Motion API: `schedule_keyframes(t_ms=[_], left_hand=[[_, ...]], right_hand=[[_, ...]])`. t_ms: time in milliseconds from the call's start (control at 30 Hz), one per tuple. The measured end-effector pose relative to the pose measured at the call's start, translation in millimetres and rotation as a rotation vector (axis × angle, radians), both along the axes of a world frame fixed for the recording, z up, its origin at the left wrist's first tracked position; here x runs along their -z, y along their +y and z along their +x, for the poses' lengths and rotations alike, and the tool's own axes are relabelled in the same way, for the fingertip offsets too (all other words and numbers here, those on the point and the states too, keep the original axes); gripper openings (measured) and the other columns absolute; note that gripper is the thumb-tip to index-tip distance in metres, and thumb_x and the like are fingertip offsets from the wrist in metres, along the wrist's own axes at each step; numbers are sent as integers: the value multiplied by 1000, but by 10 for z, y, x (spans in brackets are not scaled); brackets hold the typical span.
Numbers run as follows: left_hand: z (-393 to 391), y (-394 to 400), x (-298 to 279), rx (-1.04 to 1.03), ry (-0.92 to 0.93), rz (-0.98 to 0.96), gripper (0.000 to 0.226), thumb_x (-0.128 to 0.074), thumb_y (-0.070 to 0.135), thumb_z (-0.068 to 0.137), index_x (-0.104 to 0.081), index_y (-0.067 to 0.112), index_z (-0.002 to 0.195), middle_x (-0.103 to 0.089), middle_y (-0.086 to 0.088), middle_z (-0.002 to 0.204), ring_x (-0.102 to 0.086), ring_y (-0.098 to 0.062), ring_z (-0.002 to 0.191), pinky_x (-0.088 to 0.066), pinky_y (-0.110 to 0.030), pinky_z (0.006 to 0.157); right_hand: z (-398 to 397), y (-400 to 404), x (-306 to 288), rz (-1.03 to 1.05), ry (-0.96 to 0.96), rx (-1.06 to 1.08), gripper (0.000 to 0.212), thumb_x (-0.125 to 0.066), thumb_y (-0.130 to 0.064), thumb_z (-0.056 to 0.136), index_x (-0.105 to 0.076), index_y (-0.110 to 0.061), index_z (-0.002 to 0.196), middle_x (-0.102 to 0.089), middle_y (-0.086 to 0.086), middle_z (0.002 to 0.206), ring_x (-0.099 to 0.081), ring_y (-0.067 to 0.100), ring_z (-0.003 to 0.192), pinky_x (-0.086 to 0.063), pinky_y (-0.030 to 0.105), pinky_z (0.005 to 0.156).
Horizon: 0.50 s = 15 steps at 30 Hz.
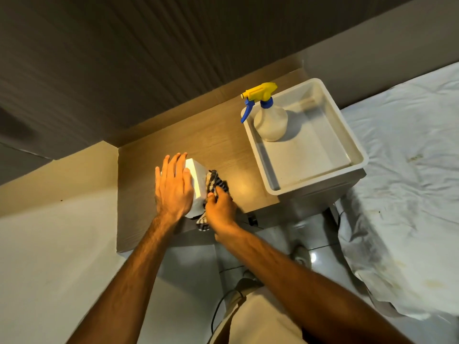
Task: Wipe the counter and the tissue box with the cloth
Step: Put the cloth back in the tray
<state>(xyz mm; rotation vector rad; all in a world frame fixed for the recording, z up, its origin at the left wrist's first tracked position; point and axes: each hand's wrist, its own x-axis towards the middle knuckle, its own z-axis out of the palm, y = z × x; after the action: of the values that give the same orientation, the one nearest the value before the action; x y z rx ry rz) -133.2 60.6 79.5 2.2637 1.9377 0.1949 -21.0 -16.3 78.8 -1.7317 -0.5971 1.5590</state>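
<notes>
A white tissue box (pixel 198 184) stands on the wooden counter (pixel 223 145) near its front edge. My left hand (pixel 173 184) lies flat on the top of the box, fingers spread, steadying it. My right hand (pixel 221 209) grips a dark-and-white checked cloth (pixel 215 182) and presses it against the right side of the box. Part of the cloth hangs below my right hand over the counter's front edge.
A white plastic tub (pixel 352 147) sits on the right end of the counter with a spray bottle (pixel 269 117) with a yellow and blue trigger standing inside it. A bed with white sheets (pixel 409 170) lies to the right. Walls enclose the back and left.
</notes>
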Motion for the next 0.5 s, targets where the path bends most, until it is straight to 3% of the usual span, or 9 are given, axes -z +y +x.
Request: schedule_keyframes(t_ms=[100,200,233,267,367,400,500], left_hand=[[-12,14,11,9,-1,24,60,-17,37,104,-32,17,159,-33,-8,169,-17,-27,161,-8,-55,132],[-14,11,19,13,-12,32,61,-18,38,104,-34,17,158,-33,-9,168,-18,-27,161,-9,-57,131],[-13,5,20,13,-13,41,61,-18,38,104,-34,18,158,-33,-10,168,-17,-28,161,-8,-58,131],[-14,-6,11,8,-6,59,60,-20,38,104,-34,17,158,-32,-10,169,-16,-29,161,-6,-59,131],[79,-80,-41,-20,-28,228,58,-28,36,105,-36,12,157,-32,-13,168,-16,-30,161,-3,-56,132],[181,-126,-54,-2,-72,302,56,-32,34,105,-37,11,156,-34,-13,167,-17,-28,161,-3,-52,133],[682,-295,3,192,-192,380,56,-40,26,103,-36,13,158,-34,-10,168,-18,-25,162,-4,-42,134]], right_hand=[[170,-88,-342,97,97,18,32,-43,-26,107,-64,-19,131,-69,13,128,-67,29,116,-58,43,99],[643,-227,-639,280,276,2,21,-47,-33,106,-67,-35,110,-75,1,113,-72,19,107,-61,41,95],[879,-261,-697,339,252,-13,19,-48,-35,105,-66,-38,111,-74,-3,108,-74,13,101,-63,37,90],[1132,-290,-740,400,142,-25,20,-48,-36,105,-63,-40,118,-73,-7,103,-74,9,94,-64,31,82],[1903,-222,-676,549,-500,-17,32,-45,-31,108,-58,-27,136,-72,-6,95,-70,5,72,-56,14,66],[2104,-151,-610,535,-687,-31,35,-44,-29,108,-57,-24,140,-73,-1,103,-70,6,79,-59,17,72],[2431,129,-270,341,-1011,-204,43,-43,-24,107,-48,-22,149,-62,9,142,-66,33,117,-57,48,100]])
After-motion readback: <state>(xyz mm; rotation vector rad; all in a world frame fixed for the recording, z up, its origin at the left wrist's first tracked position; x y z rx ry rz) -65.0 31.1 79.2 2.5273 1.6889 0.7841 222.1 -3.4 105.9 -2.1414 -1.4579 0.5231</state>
